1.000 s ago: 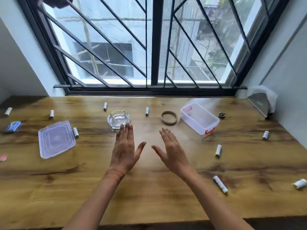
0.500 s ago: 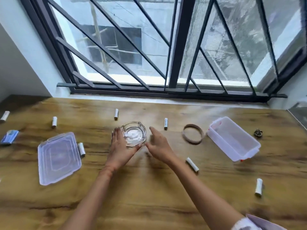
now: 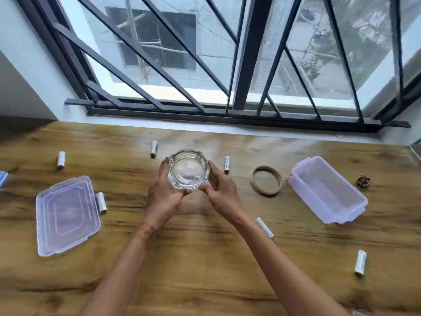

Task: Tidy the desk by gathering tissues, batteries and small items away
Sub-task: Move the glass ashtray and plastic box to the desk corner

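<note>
Barred window (image 3: 173, 71) fills the top of my feed: dark slanted metal bars either side of a thick upright post (image 3: 246, 53). A pale sill (image 3: 159, 124) runs along beneath the frame, and a white wall (image 3: 20, 71) closes the left side. Through the glass I see a grey building (image 3: 211, 42) with one dark opening, and blurred green foliage (image 3: 364, 37) to its right.

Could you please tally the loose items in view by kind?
Batteries: 6
Glass ashtray: 1
Plastic lid: 1
Plastic container: 1
Brown ring: 1
Small dark trinket: 1
Blue item, cut off at the left edge: 1
Total: 12
</note>
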`<move>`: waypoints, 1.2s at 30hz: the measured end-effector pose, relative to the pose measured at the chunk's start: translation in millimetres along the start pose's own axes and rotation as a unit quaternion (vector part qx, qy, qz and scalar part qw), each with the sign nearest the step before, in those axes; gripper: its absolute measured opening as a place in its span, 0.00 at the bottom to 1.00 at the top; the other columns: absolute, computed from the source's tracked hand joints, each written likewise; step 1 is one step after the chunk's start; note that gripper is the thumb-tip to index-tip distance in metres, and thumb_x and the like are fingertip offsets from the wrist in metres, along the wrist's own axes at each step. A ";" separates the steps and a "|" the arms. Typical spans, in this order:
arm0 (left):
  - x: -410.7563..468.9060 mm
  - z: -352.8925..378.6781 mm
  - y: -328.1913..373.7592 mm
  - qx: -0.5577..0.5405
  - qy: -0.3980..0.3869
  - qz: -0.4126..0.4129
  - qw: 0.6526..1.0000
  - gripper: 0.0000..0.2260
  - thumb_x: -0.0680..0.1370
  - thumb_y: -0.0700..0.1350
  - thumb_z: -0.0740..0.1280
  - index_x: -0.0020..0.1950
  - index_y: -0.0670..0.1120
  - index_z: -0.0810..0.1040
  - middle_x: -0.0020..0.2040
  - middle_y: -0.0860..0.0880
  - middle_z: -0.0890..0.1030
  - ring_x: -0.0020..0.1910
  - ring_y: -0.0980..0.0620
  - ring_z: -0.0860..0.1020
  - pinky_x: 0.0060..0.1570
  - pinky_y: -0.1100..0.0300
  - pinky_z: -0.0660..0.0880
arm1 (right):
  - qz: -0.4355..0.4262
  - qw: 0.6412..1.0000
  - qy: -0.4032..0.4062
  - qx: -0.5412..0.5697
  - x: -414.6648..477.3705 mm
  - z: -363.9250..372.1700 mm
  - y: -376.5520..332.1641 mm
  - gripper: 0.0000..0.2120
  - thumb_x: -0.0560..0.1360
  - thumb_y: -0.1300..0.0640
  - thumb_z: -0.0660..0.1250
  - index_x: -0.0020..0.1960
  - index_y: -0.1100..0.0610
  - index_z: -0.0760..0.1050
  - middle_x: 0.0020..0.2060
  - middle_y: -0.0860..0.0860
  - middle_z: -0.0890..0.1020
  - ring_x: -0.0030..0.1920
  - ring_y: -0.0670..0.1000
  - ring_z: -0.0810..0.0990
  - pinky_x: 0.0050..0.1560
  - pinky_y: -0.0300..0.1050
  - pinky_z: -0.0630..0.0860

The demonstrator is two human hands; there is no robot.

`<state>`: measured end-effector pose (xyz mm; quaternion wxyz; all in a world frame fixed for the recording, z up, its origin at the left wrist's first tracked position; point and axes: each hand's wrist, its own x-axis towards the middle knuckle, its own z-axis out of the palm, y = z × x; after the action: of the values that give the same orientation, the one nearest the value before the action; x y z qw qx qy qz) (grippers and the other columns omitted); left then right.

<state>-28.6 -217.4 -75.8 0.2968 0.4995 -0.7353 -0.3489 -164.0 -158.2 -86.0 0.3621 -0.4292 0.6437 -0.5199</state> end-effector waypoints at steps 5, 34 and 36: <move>5.9 13.4 50.3 -0.028 -0.024 0.071 0.997 0.44 0.64 0.41 0.78 0.75 0.44 0.59 0.73 0.50 0.65 0.68 0.61 0.62 0.65 0.71 0.56 | -0.025 0.998 0.053 0.023 -12.9 -51.7 -26.2 0.32 0.70 0.75 0.65 0.71 0.59 0.62 0.64 0.44 0.71 0.64 0.39 0.70 0.65 0.34 0.66; -31.1 421.7 328.4 -0.152 -0.220 0.124 0.956 0.32 0.61 0.41 0.79 0.62 0.46 0.72 0.52 0.59 0.79 0.53 0.61 0.78 0.48 0.77 0.69 | 0.063 0.951 0.304 0.004 -71.8 -499.1 75.6 0.30 0.70 0.71 0.69 0.67 0.52 0.68 0.58 0.47 0.78 0.56 0.42 0.77 0.59 0.39 0.73; -28.6 434.5 335.2 -0.164 -0.219 0.124 0.954 0.32 0.62 0.36 0.78 0.64 0.41 0.72 0.48 0.67 0.73 0.46 0.78 0.73 0.42 0.83 0.63 | 0.071 0.948 0.311 -0.018 -63.5 -505.4 90.1 0.30 0.70 0.69 0.69 0.69 0.54 0.67 0.61 0.47 0.76 0.60 0.44 0.75 0.63 0.44 0.72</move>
<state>-537.2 -10.0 -59.1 0.2468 0.2604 -0.7713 -0.5258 -617.6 90.2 -73.5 0.1720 -0.2061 0.7625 -0.5886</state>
